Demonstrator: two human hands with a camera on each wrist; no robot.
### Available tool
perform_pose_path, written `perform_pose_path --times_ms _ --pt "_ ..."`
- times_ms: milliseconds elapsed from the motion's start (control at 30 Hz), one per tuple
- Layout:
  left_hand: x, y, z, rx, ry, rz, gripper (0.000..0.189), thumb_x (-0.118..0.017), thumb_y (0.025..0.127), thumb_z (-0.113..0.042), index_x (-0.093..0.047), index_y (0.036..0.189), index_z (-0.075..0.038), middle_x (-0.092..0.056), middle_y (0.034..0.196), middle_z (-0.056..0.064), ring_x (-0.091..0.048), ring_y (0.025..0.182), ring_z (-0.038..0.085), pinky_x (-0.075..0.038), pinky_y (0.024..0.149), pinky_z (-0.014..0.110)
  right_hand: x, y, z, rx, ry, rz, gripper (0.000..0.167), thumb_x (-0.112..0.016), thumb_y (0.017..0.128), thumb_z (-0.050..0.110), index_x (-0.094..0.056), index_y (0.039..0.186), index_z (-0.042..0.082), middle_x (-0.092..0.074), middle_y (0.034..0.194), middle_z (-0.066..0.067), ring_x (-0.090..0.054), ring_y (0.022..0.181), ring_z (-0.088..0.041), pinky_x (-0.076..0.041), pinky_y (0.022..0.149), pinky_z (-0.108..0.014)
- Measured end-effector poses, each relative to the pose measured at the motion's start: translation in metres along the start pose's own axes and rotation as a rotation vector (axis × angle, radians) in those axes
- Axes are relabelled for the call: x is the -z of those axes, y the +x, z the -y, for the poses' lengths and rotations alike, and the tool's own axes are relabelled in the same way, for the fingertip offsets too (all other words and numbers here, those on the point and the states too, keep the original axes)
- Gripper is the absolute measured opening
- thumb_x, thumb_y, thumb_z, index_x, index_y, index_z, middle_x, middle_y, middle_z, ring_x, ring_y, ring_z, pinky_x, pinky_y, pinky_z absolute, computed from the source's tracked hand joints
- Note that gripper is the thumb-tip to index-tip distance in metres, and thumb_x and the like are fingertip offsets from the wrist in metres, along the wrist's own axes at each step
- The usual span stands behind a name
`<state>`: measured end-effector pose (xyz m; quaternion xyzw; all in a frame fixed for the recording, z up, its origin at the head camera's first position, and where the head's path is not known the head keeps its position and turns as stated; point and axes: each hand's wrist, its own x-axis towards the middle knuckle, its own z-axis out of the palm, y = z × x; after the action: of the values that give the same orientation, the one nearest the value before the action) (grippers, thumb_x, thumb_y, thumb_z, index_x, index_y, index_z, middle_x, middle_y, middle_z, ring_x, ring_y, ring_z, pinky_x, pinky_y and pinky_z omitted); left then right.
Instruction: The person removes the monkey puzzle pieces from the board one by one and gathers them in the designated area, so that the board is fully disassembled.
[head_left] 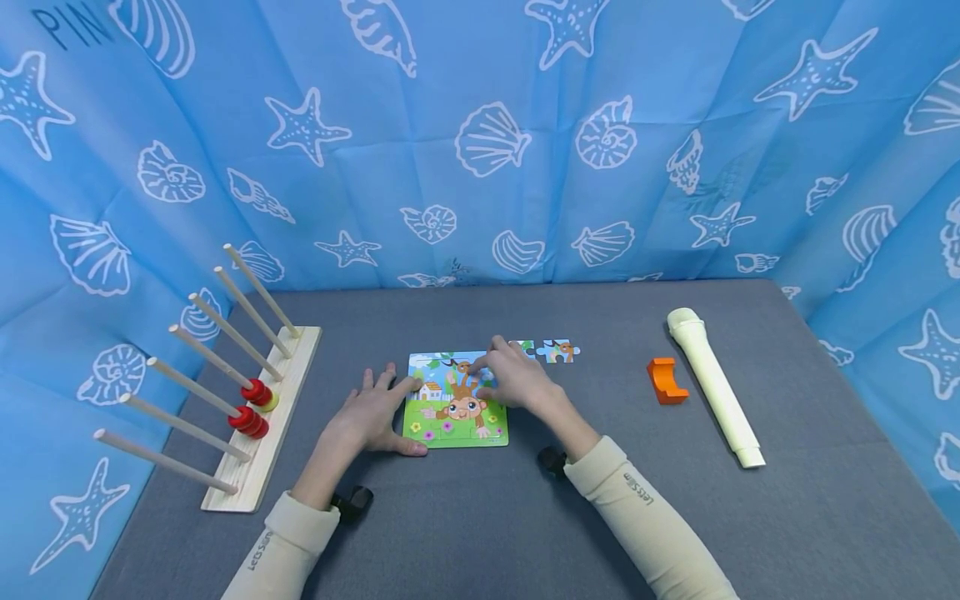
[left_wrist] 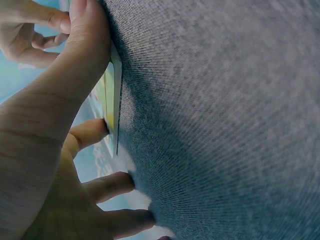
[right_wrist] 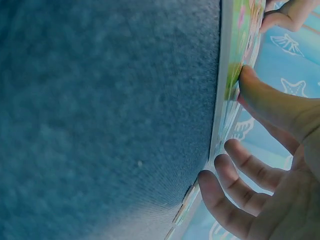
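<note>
Left hand [head_left: 367,414] spread wide, thumb and index finger on the jigsaw board's [head_left: 459,407] left side, while the right hand [head_left: 519,379], fingers loose, presses thumb and index onto its right half! The board lies flat mid-bench [head_left: 465,533], nearly square, so no clear long axis, its picture's sky edge pointing away from the person. And what colour: brown monkey, little house, pink flowers, bright green grass!
</note>
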<state>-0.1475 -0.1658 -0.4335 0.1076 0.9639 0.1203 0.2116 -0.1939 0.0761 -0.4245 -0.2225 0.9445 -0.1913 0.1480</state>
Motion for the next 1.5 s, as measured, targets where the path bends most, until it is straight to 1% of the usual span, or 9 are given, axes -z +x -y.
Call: perform_pose_path --times_ms 200,467,667,833,900,1033,1133,1333,1500 --pt "0.0005 0.0001 -0.0002 0.0 0.001 -0.003 0.101 -0.088 0.073 -0.057 -0.041 0.155 -0.02 -0.017 0.167 0.032 -0.012 0.151 0.063 -0.027 0.114 0.077 0.0012 0.0 0.0015 -0.013 -0.005 0.004 0.031 -0.077 0.092 0.021 -0.075 0.123 0.021 -0.054 0.127 -0.011 -0.05 0.11 -0.028 -0.051 0.08 -0.044" --pt "0.0012 -0.0007 -0.0006 -0.005 0.0 -0.008 0.101 -0.088 0.073 -0.056 -0.041 0.155 -0.02 -0.017 0.167 0.033 -0.012 0.15 0.064 -0.027 0.114 0.077 0.0016 0.0006 0.0029 -0.028 -0.004 0.008 0.03 -0.077 0.093 0.02 -0.074 0.123 0.023 -0.051 0.128 -0.011 -0.046 0.108 -0.028 -0.049 0.078 -0.042" --pt "0.0015 0.0003 -0.0007 0.003 0.004 -0.002 0.101 -0.088 0.073 -0.057 -0.04 0.155 -0.021 -0.016 0.167 0.032 -0.012 0.151 0.063 -0.026 0.114 0.077 0.0025 0.0001 0.0041 -0.037 -0.013 0.021 0.031 -0.077 0.093 0.022 -0.073 0.124 0.024 -0.051 0.126 -0.011 -0.046 0.108 -0.028 -0.05 0.08 -0.044" --pt "0.002 0.0004 -0.0005 0.0 0.007 0.001 0.101 -0.087 0.073 -0.057 -0.04 0.155 -0.021 -0.016 0.167 0.032 -0.012 0.151 0.063 -0.027 0.114 0.077 0.0033 -0.0002 0.005 -0.043 -0.013 0.022 0.031 -0.077 0.093 0.021 -0.073 0.123 0.025 -0.052 0.128 -0.012 -0.048 0.111 -0.029 -0.051 0.081 -0.045" --pt "0.0024 0.0002 -0.0005 0.0 0.006 0.001 0.101 -0.088 0.073 -0.057 -0.04 0.155 -0.021 -0.016 0.167 0.032 -0.012 0.151 0.063 -0.027 0.114 0.077 0.0031 -0.0002 0.0054 -0.04 -0.011 0.017 0.034 -0.077 0.092 0.02 -0.072 0.126 0.026 -0.052 0.128 -0.012 -0.048 0.111 -0.03 -0.051 0.08 -0.045" --pt "0.003 -0.0003 -0.0006 0.002 0.001 0.0 0.101 -0.088 0.074 -0.056 -0.04 0.155 -0.02 -0.016 0.167 0.032 -0.012 0.151 0.064 -0.027 0.114 0.077 0.0029 0.0003 0.0059 -0.033 -0.014 0.015 0.053 -0.077 0.093 0.02 -0.061 0.142 0.024 -0.051 0.132 -0.015 -0.049 0.111 -0.03 -0.051 0.077 -0.042" --pt "0.0029 -0.0005 -0.0006 0.0 0.001 -0.001 0.1 -0.088 0.074 -0.056 -0.041 0.155 -0.021 -0.016 0.167 0.032 -0.012 0.15 0.064 -0.027 0.114 0.077 0.0028 0.0009 0.0061 -0.034 -0.017 0.022 0.062 -0.077 0.093 0.022 -0.053 0.15 0.021 -0.05 0.134 -0.017 -0.048 0.11 -0.03 -0.049 0.076 -0.04" --pt "0.0023 -0.0002 -0.0011 0.003 0.001 0.003 0.1 -0.088 0.073 -0.056 -0.041 0.154 -0.021 -0.016 0.167 0.033 -0.013 0.15 0.064 -0.027 0.114 0.077 0.0024 0.0012 0.0058 -0.039 -0.017 0.026 0.063 -0.077 0.093 0.023 -0.053 0.15 0.02 -0.048 0.132 -0.016 -0.044 0.107 -0.028 -0.045 0.074 -0.036" --pt "0.0013 -0.0003 -0.0014 0.008 -0.006 0.012 0.1 -0.088 0.074 -0.055 -0.041 0.154 -0.021 -0.016 0.167 0.033 -0.012 0.151 0.064 -0.026 0.115 0.077 0.0025 0.0005 0.0051 -0.035 -0.005 0.017 0.063 -0.078 0.092 0.021 -0.053 0.15 0.02 -0.047 0.133 -0.017 -0.044 0.106 -0.028 -0.043 0.073 -0.036"
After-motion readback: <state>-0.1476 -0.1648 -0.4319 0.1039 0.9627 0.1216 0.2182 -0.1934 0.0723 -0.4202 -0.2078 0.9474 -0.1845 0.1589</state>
